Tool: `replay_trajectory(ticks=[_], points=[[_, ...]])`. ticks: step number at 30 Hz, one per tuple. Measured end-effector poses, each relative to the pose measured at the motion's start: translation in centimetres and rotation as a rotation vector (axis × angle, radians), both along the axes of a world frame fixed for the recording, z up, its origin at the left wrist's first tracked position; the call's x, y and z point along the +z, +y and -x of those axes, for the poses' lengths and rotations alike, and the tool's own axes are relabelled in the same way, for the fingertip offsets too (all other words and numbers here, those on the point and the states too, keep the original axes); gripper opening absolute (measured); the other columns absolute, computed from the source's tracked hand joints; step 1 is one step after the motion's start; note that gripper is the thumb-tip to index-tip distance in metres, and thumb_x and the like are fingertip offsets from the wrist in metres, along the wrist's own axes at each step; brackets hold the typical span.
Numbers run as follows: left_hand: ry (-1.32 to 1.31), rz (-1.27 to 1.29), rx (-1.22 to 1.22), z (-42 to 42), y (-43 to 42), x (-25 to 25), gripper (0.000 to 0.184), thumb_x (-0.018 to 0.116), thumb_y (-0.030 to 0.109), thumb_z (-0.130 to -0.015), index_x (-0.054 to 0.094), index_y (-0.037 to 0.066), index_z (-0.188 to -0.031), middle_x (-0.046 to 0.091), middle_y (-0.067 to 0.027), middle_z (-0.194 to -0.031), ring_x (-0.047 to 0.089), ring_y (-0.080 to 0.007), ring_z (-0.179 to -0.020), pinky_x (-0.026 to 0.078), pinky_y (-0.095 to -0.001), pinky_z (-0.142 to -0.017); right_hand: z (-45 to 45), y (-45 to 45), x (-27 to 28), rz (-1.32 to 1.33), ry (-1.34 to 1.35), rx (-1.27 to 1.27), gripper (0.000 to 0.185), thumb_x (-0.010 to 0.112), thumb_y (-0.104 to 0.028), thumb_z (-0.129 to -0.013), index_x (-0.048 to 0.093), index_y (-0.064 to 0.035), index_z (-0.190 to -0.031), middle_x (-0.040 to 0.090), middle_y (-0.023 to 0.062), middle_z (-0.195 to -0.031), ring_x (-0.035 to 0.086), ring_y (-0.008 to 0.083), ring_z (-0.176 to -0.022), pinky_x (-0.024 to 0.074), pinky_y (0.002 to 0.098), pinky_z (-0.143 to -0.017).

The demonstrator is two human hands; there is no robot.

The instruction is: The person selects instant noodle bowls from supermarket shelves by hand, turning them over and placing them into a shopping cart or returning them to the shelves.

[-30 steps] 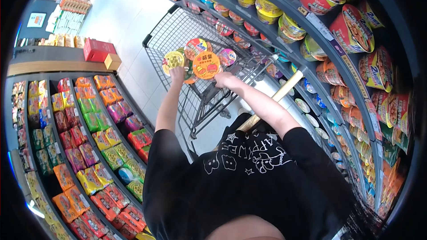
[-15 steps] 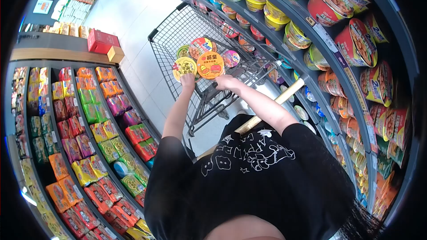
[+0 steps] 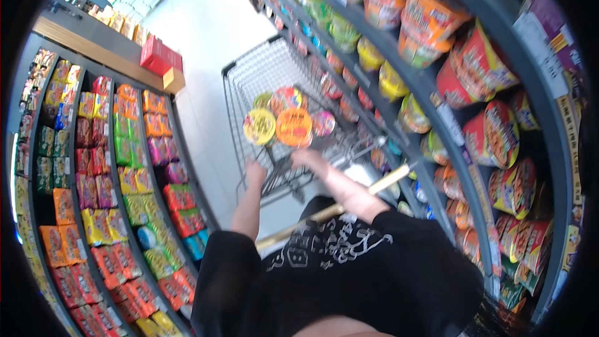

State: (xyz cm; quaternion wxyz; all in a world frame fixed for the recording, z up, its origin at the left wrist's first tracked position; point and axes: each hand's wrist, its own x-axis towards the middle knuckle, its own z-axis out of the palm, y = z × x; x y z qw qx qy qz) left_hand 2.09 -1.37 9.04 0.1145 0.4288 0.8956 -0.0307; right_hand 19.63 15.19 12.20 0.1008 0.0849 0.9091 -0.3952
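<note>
Inside the wire shopping cart (image 3: 234, 97) several instant noodle bowls sit together. In front are a yellow-lidded noodle bowl (image 3: 259, 126) and an orange-lidded noodle bowl (image 3: 294, 128). Behind them show a red noodle bowl (image 3: 287, 98) and part of a green one; a purple noodle cup (image 3: 323, 123) lies to the right. My left hand (image 3: 254, 171) is below the yellow lid, apart from it. My right hand (image 3: 308, 160) is just under the orange lid, with no noodle bowl visibly in its grip. Motion blurs the fingers of both hands.
Shelves of noodle buckets (image 3: 493, 134) rise close along the right. On the left, a shelf unit holds rows of bagged noodles (image 3: 103, 224). The cart's pale handle bar (image 3: 390, 180) crosses before my body. A red box (image 3: 161, 55) stands at the left shelf's end, beside the tiled aisle (image 3: 193, 43).
Both hands have drawn back toward my body, away from the yellow and orange noodle bowls, which stay in the cart. The view has shifted, so the cart appears lower.
</note>
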Motion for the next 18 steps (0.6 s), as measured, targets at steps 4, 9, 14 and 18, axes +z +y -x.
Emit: replay_trajectory(ticks=[4,9,14,18], points=[[-0.047,0.346,0.096,-1.7,2.0,3.4,0.047,0.057,0.035,-0.069,0.054,-0.001,-0.100,0.041,-0.0212,-0.118,0.028,-0.0317,-0.118,0.022,-0.0351,-0.099,2.1,-0.9,2.1,0.002,-0.209,0.029,0.039,0.060,-0.033,-0.063,0.061,-0.0073,-0.092,0.060,0.0105,-0.092,0.057,0.0258,-0.085,0.0448,0.0357,-0.074],[0.040,0.172,0.154,-1.5,0.2,2.5,0.039,0.055,0.026,-0.069,0.056,-0.002,-0.096,0.042,-0.0208,-0.117,0.036,-0.0309,-0.112,0.026,-0.0345,-0.096,4.8,-1.2,3.8,0.053,-0.362,0.001,0.045,0.058,-0.035,-0.063,0.059,-0.0011,-0.093,0.058,0.0181,-0.092,0.056,0.0298,-0.085,0.0443,0.0357,-0.074],[-0.042,0.178,0.228,1.2,2.0,3.1,0.042,0.056,0.030,-0.068,0.056,-0.001,-0.096,0.046,-0.0212,-0.113,0.041,-0.0306,-0.107,0.031,-0.0348,-0.092,6.8,-0.5,2.0,0.051,-0.224,-0.034,0.046,0.058,-0.035,-0.066,0.056,-0.0012,-0.098,0.058,0.0179,-0.094,0.055,0.0299,-0.088,0.0431,0.0354,-0.076],[-0.155,0.037,0.374,4.8,3.3,1.7,0.043,0.055,0.036,-0.067,0.060,-0.002,-0.087,0.056,-0.0213,-0.094,0.048,-0.0329,-0.097,0.034,-0.0356,-0.089,8.9,2.3,2.8,0.143,-0.178,-0.094,0.049,0.059,-0.034,-0.069,0.052,0.0006,-0.104,0.055,0.0189,-0.100,0.053,0.0299,-0.093,0.0416,0.0341,-0.079]])
